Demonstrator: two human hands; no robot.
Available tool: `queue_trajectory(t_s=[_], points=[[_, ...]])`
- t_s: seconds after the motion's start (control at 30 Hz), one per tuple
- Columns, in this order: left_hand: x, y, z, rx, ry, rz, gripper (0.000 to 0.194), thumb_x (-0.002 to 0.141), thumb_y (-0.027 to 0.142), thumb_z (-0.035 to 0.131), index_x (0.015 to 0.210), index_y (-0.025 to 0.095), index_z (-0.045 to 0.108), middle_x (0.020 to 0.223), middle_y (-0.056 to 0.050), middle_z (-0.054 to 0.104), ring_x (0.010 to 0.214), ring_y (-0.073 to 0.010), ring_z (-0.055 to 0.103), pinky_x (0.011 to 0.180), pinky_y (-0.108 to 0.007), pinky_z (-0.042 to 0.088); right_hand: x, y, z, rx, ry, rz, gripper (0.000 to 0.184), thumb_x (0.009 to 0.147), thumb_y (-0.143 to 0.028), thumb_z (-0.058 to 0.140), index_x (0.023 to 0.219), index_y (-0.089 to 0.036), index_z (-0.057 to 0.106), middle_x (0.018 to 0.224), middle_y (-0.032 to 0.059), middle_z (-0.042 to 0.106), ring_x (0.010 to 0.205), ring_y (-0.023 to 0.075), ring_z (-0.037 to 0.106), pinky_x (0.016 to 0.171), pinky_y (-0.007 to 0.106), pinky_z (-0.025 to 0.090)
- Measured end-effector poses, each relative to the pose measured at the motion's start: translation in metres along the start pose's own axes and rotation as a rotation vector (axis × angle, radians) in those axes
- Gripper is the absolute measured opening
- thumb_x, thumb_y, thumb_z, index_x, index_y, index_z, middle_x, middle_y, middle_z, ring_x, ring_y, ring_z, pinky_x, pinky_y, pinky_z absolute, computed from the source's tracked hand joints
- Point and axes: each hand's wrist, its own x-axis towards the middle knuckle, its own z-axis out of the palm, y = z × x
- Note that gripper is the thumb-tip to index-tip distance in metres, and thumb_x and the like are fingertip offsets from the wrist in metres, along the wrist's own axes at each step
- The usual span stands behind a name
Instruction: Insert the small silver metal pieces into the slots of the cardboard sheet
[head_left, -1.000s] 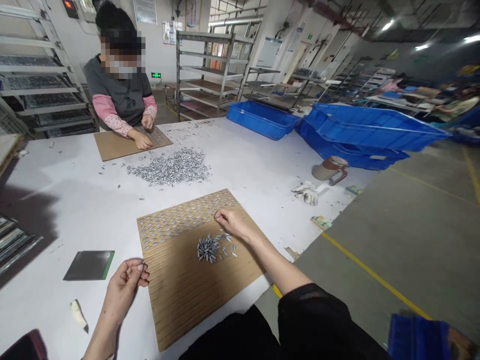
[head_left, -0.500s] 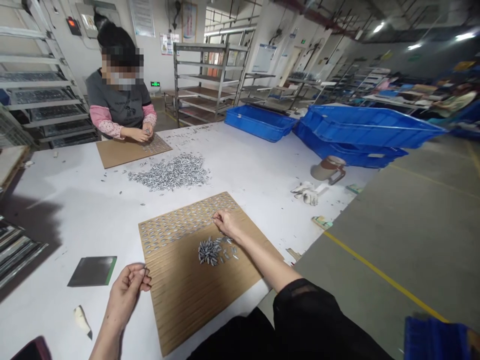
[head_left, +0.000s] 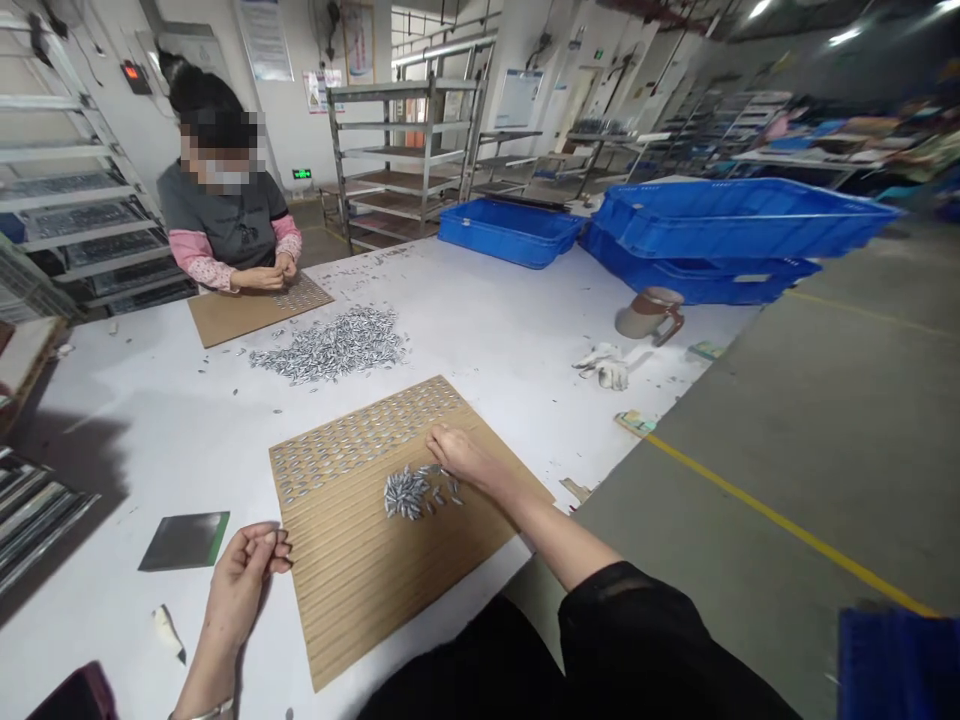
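We sit at a white table (head_left: 487, 320) in a workshop lined with metal racks. Our right hand (head_left: 457, 452) rests on a brown slotted board (head_left: 375, 590), fingers pinched together over its filled rows. A small heap of slim, shiny metal pieces (head_left: 405, 492) lies just left of those fingers, long axes jumbled. Our left hand (head_left: 244, 575), fingers curled loosely, touches the board's left edge, farther from the heap. Across the table a co-worker's hands (head_left: 277, 275) work another board.
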Motion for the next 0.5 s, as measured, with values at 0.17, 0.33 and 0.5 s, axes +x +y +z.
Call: queue_trajectory(t_s=[0.17, 0.33, 0.5], points=[[-0.002, 0.001, 0.001, 0.04, 0.011, 0.019, 0.05, 0.067, 0.052, 0.084, 0.095, 0.015, 0.064, 0.078, -0.004, 0.072, 0.061, -0.0141, 0.064, 0.059, -0.027, 0.056, 0.024, 0.017, -0.002, 0.011, 0.03, 0.035, 0.022, 0.103, -0.022, 0.044, 0.091, -0.016, 0.062, 0.094, 0.0093, 0.065, 0.088, 0.0177, 0.06, 0.082, 0.026, 0.043], [-0.004, 0.002, 0.003, 0.054, 0.04, 0.026, 0.05, 0.067, 0.052, 0.084, 0.094, 0.015, 0.065, 0.075, -0.004, 0.071, 0.061, -0.0142, 0.064, 0.058, -0.025, 0.055, 0.04, 0.022, -0.001, 0.088, 0.038, -0.154, 0.017, 0.1, -0.02, 0.053, 0.087, -0.017, 0.064, 0.093, 0.0075, 0.064, 0.09, 0.0174, 0.059, 0.083, 0.026, 0.043], [-0.009, 0.007, 0.008, 0.022, 0.088, 0.032, 0.049, 0.065, 0.051, 0.086, 0.092, 0.016, 0.064, 0.078, -0.004, 0.071, 0.06, -0.0145, 0.063, 0.057, -0.026, 0.054, 0.049, 0.025, -0.004, 0.198, 0.042, -0.242, 0.007, 0.093, -0.014, 0.062, 0.089, -0.018, 0.067, 0.09, 0.0049, 0.067, 0.086, 0.0172, 0.061, 0.079, 0.026, 0.043]])
